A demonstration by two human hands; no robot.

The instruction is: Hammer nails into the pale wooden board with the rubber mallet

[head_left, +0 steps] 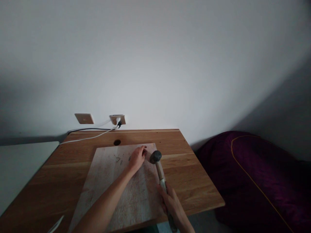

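Observation:
A pale wooden board [114, 187] lies on a brown wooden desk [191, 181]. My left hand [137, 158] rests on the board's far part, fingers pinched together at the tip; what they hold is too small to make out. My right hand [173, 207] grips the handle of a hammer [159, 170] near the desk's front edge. The hammer's dark head [155, 156] sits just right of my left fingertips. A few small nails [119, 159] lie on the board left of my left hand.
A round cable hole [117, 142] is in the desk behind the board. Black and white cables [92, 134] run to a wall socket [117, 119]; a second wall plate [84, 118] sits left of it. A dark purple bed cover [255, 181] lies right of the desk.

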